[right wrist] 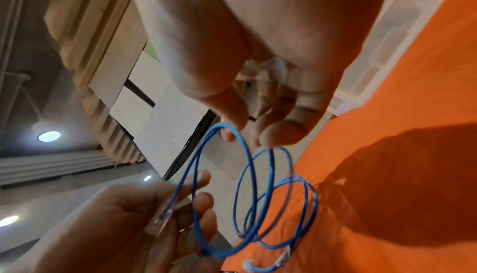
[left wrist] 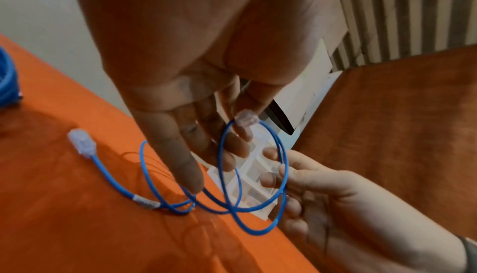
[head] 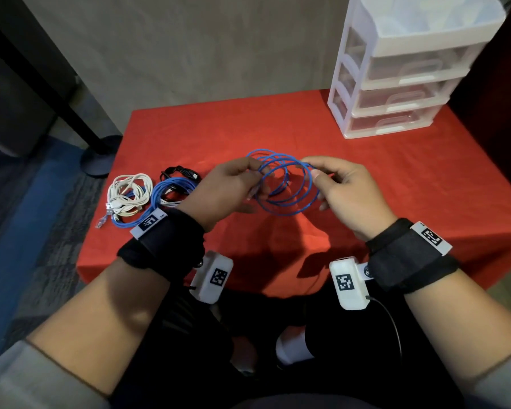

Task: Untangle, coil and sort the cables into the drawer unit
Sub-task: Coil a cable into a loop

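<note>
A thin blue network cable (head: 288, 214) hangs in several loose loops between both hands, just above the red tablecloth (head: 396, 187). My left hand (head: 255, 172) pinches the loops' left side, and one clear plug (left wrist: 246, 117) lies against its fingers. My right hand (head: 317, 175) pinches the right side of the loops between thumb and forefinger. In the left wrist view the cable's other clear plug (left wrist: 82, 142) lies on the cloth with the tail trailing from the loops. The white drawer unit (head: 401, 84) stands at the back right with its drawers closed.
A heap of other cables sits at the table's left edge: a white one (head: 129, 193), a thicker blue one (head: 165, 190) and a black one (head: 180, 174). The table's near edge is just under my wrists. A black post base (head: 98, 160) stands on the floor at left.
</note>
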A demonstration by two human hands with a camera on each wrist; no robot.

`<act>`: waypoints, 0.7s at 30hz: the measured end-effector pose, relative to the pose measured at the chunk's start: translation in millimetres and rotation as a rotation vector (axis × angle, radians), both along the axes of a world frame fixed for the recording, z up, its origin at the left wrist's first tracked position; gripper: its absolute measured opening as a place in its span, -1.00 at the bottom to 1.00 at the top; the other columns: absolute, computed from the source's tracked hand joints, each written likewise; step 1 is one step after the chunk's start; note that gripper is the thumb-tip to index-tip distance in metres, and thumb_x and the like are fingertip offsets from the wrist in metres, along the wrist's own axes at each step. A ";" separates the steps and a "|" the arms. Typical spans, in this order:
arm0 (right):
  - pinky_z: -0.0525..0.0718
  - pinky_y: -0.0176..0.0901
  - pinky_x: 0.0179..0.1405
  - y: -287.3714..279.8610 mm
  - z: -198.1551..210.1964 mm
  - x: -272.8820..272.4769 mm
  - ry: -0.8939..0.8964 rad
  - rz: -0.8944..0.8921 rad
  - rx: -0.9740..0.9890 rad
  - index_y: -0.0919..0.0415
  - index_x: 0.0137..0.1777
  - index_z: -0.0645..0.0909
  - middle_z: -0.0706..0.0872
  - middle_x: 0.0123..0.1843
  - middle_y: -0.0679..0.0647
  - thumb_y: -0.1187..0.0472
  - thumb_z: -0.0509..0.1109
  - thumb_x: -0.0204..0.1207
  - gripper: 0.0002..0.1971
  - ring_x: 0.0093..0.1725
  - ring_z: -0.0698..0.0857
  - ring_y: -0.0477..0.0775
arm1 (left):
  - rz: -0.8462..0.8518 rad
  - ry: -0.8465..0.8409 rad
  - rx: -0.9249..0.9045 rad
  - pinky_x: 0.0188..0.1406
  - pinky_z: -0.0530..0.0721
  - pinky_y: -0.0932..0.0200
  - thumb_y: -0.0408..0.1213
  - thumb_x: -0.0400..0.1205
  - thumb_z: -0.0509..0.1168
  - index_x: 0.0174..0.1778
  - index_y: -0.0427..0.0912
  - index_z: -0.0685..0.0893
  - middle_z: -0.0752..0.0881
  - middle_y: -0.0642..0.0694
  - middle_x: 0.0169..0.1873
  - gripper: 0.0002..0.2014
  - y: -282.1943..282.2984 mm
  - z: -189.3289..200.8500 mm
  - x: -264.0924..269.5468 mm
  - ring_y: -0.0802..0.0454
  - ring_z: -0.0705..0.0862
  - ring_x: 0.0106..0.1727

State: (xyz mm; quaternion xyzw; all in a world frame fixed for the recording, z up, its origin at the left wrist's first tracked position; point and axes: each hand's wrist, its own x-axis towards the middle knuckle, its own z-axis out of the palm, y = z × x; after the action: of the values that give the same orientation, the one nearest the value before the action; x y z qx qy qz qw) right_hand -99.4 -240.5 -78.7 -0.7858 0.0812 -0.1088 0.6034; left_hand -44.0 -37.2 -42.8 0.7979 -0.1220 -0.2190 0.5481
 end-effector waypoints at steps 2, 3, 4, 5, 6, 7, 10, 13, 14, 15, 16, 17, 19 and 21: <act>0.62 -0.14 -0.52 0.9 2.4 0.1 -0.006 0.069 -0.051 -0.13 0.12 0.78 0.72 -0.30 -0.16 0.37 0.33 0.70 -0.66 -0.45 0.54 -0.08 | -0.016 0.091 -0.016 0.04 0.72 -0.11 -0.43 0.77 0.03 -0.02 -0.13 0.72 0.75 -0.21 -0.22 -0.67 0.3 2.2 0.7 -0.07 0.74 -0.14; 0.58 -0.15 -0.52 0.9 4.0 0.3 -0.007 0.102 -0.070 -0.11 0.14 0.78 0.74 -0.29 -0.16 0.38 0.31 0.70 -0.65 -0.46 0.53 -0.09 | -0.012 0.080 -0.019 0.00 0.69 -0.02 -0.42 0.78 0.00 0.02 -0.16 0.71 0.74 -0.22 -0.24 -0.66 -0.4 3.8 0.4 -0.09 0.73 -0.19; 0.55 -0.21 -0.50 1.4 6.9 0.0 -0.010 0.139 -0.090 -0.07 0.17 0.78 0.76 -0.31 -0.19 0.40 0.29 0.70 -0.64 -0.47 0.53 -0.16 | -0.009 0.013 -0.003 -0.08 0.65 0.08 -0.38 0.82 -0.02 0.07 -0.17 0.69 0.74 -0.21 -0.25 -0.66 -2.1 3.9 -0.5 -0.05 0.72 -0.25; 0.52 -0.33 -0.46 2.2 9.3 0.1 -0.011 0.177 -0.109 0.02 0.20 0.78 0.76 -0.34 -0.25 0.43 0.28 0.70 -0.65 -0.48 0.55 -0.23 | -0.021 -0.107 0.054 -0.16 0.63 0.15 -0.30 0.86 -0.03 0.13 -0.15 0.68 0.75 -0.16 -0.27 -0.67 -3.8 3.5 -1.8 0.03 0.72 -0.30; 0.49 -0.45 -0.43 3.5 12.1 0.1 -0.013 0.211 -0.127 0.12 0.21 0.78 0.75 -0.38 -0.29 0.46 0.26 0.70 -0.67 -0.47 0.60 -0.29 | -0.055 -0.250 0.141 -0.20 0.62 0.18 -0.19 0.88 -0.02 0.16 -0.11 0.67 0.75 -0.08 -0.30 -0.68 -5.3 3.1 -3.2 0.15 0.70 -0.34; 0.50 -0.49 -0.42 4.9 13.7 0.2 -0.021 0.235 -0.135 0.17 0.20 0.78 0.76 -0.39 -0.26 0.48 0.25 0.70 -0.68 -0.46 0.62 -0.31 | -0.102 -0.389 0.231 -0.24 0.59 0.18 -0.11 0.88 0.00 0.14 -0.07 0.67 0.73 0.00 -0.34 -0.68 -6.2 3.5 -4.9 0.25 0.66 -0.39; 0.57 -0.10 -0.52 8.0 17.0 0.2 -0.030 0.307 -0.110 0.00 0.19 0.74 0.76 -0.28 0.15 0.37 0.28 0.74 -0.71 -0.44 0.58 0.02 | -0.166 -0.544 0.309 -0.26 0.56 -0.01 -0.08 0.87 0.05 -0.03 -0.14 0.61 0.59 0.02 -0.41 -0.69 -6.4 5.4 -5.3 0.08 0.66 -0.35; 0.54 -0.10 -0.54 3.4 22.3 -0.4 0.038 0.416 -0.054 0.07 0.30 0.65 0.74 -0.29 -0.13 0.31 0.31 0.76 -0.79 -0.42 0.55 0.05 | -0.142 -0.472 0.241 -0.31 0.54 0.01 -0.08 0.87 0.06 -0.23 -0.02 0.53 0.46 0.08 -0.46 -0.65 -3.5 7.7 -1.8 0.10 0.53 -0.45; 0.52 -0.12 -0.54 2.3 24.6 -1.3 0.064 0.454 -0.037 0.10 0.30 0.62 0.71 -0.33 -0.19 0.29 0.31 0.76 -0.81 -0.42 0.54 0.04 | -0.145 -0.445 0.216 -0.32 0.54 0.03 -0.08 0.87 0.07 -0.28 0.04 0.53 0.46 0.10 -0.45 -0.63 -2.8 8.4 -1.9 0.15 0.47 -0.47; 0.50 -0.13 -0.55 0.9 25.7 -1.5 0.083 0.490 -0.023 0.11 0.28 0.60 0.68 -0.37 -0.21 0.28 0.31 0.76 -0.84 -0.43 0.53 0.03 | -0.154 -0.418 0.190 -0.33 0.54 0.03 -0.08 0.86 0.07 -0.31 0.08 0.55 0.46 0.11 -0.44 -0.61 -2.4 10.5 -3.3 0.17 0.45 -0.47; 0.48 -0.14 -0.56 0.3 26.9 -1.6 0.090 0.517 -0.019 0.10 0.24 0.58 0.63 -0.39 -0.19 0.26 0.32 0.76 -0.87 -0.44 0.51 0.05 | -0.165 -0.394 0.174 -0.34 0.56 0.00 -0.08 0.86 0.08 -0.31 0.11 0.59 0.48 0.09 -0.41 -0.60 -2.0 12.4 -4.4 0.16 0.45 -0.46; 0.45 -0.15 -0.57 0.2 28.2 -1.1 0.090 0.529 -0.023 0.09 0.20 0.58 0.58 -0.36 -0.14 0.23 0.34 0.75 -0.90 -0.44 0.48 0.07 | -0.177 -0.374 0.168 -0.34 0.57 -0.04 -0.07 0.86 0.08 -0.29 0.12 0.62 0.49 0.05 -0.39 -0.60 -1.2 14.0 -4.9 0.13 0.45 -0.44; 0.42 -0.22 -0.52 -0.2 29.6 1.4 0.067 0.504 -0.079 0.13 0.13 0.61 0.49 -0.27 0.03 0.18 0.38 0.73 -0.94 -0.41 0.44 0.03 | -0.202 -0.330 0.175 -0.35 0.60 -0.08 -0.05 0.86 0.07 -0.17 0.02 0.70 0.49 0.06 -0.39 -0.62 1.4 16.2 -4.1 0.07 0.48 -0.42; 0.39 -0.42 -0.45 -0.6 31.1 4.5 0.030 0.475 -0.159 0.25 0.07 0.62 0.46 -0.24 0.06 0.15 0.40 0.73 -0.85 -0.43 0.42 -0.20 | -0.227 -0.285 0.155 -0.35 0.63 -0.05 -0.03 0.86 0.07 -0.10 -0.08 0.72 0.47 0.18 -0.48 -0.61 5.0 17.0 -2.0 0.09 0.49 -0.46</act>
State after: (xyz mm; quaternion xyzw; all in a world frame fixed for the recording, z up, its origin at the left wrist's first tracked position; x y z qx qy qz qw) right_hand -94.8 -241.1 -47.6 -0.8294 -0.1056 0.0418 0.5469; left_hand -46.0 -32.2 -25.8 0.8418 -0.2704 -0.1728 0.4340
